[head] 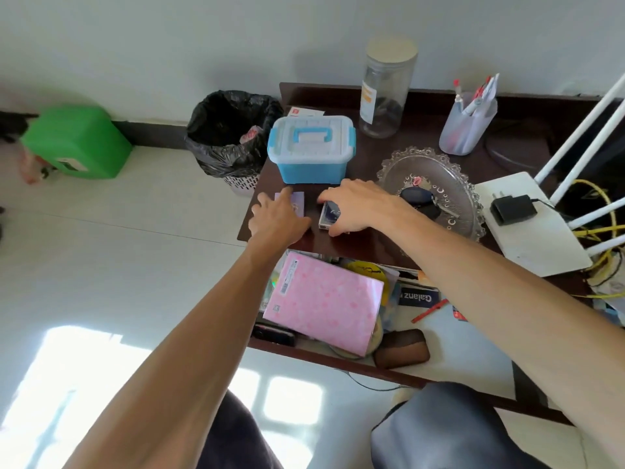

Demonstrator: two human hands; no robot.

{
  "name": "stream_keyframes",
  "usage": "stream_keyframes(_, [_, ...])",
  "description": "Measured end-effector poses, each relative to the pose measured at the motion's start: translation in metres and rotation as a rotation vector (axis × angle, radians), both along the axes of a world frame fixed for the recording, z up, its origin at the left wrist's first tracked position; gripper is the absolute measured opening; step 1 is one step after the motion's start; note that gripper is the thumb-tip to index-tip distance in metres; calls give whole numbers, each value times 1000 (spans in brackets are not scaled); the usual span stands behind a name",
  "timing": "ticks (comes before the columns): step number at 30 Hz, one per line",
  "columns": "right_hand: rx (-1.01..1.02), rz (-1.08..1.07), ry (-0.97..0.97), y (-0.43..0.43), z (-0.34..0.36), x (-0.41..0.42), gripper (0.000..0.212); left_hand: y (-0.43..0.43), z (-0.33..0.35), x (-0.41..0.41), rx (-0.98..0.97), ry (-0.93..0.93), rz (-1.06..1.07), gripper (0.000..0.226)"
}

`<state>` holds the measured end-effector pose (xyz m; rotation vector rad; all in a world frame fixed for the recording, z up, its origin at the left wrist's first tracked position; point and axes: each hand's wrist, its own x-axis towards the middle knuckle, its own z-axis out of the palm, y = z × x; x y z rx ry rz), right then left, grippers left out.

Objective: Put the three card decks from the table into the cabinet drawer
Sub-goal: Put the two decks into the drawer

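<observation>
Both hands are over the near left corner of the dark bench (338, 245), just in front of the blue storage box (311, 150). The left hand (275, 214) lies spread and flat over a pale purple deck (297, 203), touching it but not yet curled round it. The right hand (355, 206) is cupped over a dark blue deck (329, 214), thumb at the near edge and fingers at the far edge, so it looks closed on that deck, though the deck seems to sit on the bench. Only 2 decks show; the 3rd may be hidden under a hand, and I cannot tell.

The open drawer (473, 346) sits directly below, already crowded with a pink notebook (324, 302), papers and a brown pouch (400, 348).

To do the pickup well, pinch each deck across its short sides so the cards or box cannot fan out, and lift straight up before pulling back. The left fingers need to slide to the deck's edges first. Keep the right wrist clear of the glass dish (429, 187) beside it. Aim for the bare patch at the drawer's right, not on top of the sloping notebook.
</observation>
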<state>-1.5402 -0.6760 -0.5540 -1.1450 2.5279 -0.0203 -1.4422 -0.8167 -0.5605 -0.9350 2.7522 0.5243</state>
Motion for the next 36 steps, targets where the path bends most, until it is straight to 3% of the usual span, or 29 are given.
stream_keyframes(4, [-15, 8, 4, 8, 14, 7, 78, 1, 5, 5, 32, 33, -14, 75])
stream_keyframes(7, [-135, -22, -3, 33, 39, 30, 71, 6, 16, 23, 67, 122, -46, 73])
stream_keyframes(12, [-347, -187, -149, 123, 79, 93, 66, 41, 27, 81, 194, 403, -191, 69])
stream_keyframes(16, [-371, -344, -190, 197, 79, 139, 62, 85, 9, 129, 344, 458, -320, 74])
stream_keyframes(21, [-282, -599, -256, 262, 29, 164, 61, 122, -27, 159, 460, 355, -354, 72])
stream_keyframes(26, [-167, -823, -336, 288, -32, 160, 78, 141, -43, 166, 346, 315, -418, 69])
stream_keyframes(33, [23, -960, -154, 272, -86, 154, 98, 136, -48, 165, 305, 307, -412, 78])
stream_keyframes(36, [143, -933, -115, 269, -95, 152, 83, 136, -47, 166, 271, 272, -450, 77])
